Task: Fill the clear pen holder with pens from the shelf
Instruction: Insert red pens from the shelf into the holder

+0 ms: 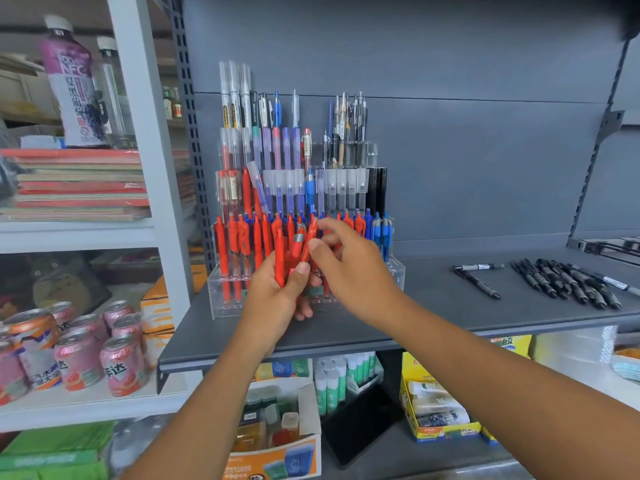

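A clear tiered pen holder (221,292) stands on the grey shelf (433,306), its rows packed with red, blue, purple, black and clear pens. My left hand (273,296) grips a bunch of red pens (289,252) upright in front of the lowest row. My right hand (353,268) reaches in from the right and pinches the top of one red pen (311,233) in that bunch between thumb and forefinger. Both hands hide the middle of the holder's front row.
Several black pens (568,280) and a marker (479,267) lie loose on the shelf at the right. A white rack to the left holds drink cans (79,351), bottles (74,84) and stacked notebooks (79,181). Glue sticks (343,379) and boxes fill the shelf below.
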Available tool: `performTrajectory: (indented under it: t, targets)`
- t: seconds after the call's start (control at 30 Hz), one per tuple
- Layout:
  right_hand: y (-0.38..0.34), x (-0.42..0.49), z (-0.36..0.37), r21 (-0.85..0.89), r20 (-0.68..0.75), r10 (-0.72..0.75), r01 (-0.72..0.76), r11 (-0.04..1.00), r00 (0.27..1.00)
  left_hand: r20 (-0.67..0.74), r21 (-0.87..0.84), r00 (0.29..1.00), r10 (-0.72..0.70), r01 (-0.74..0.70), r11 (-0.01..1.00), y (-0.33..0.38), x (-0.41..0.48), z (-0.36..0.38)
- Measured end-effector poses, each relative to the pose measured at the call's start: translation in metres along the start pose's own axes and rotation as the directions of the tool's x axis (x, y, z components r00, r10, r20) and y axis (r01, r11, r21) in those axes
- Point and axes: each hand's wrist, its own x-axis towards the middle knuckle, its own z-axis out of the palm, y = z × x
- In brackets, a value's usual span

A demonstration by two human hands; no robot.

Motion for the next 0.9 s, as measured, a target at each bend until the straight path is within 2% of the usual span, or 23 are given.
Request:
performTrajectory:
  t: [0.23,0.33,0.67,0.9]
  targets:
    - [-0.004,-0.002,0.004,0.143,0.050,0.051,-0.058,0.988,0.997,-0.009,-0.053,0.999,-0.053,0.052,0.997,0.000,-0.001,-0.001]
    - [-0.009,0.001,0.000,0.221,0.014,0.057,-0.059,0.973,0.998,0.004,-0.059,0.996,-0.093,0.093,0.994,0.000,0.000,0.000]
    - [-0.009,0.030,-0.029,0.185,-0.241,0.006,0.040,0.982,0.971,-0.027,-0.036,0.988,-0.152,0.151,0.988,0.001,0.001,-0.001]
    - [0.006,0.042,-0.049,0.139,-0.292,-0.015,0.058,0.989,0.956,0.007,-0.110,0.968,-0.253,0.252,0.962,0.005,0.004,-0.001]
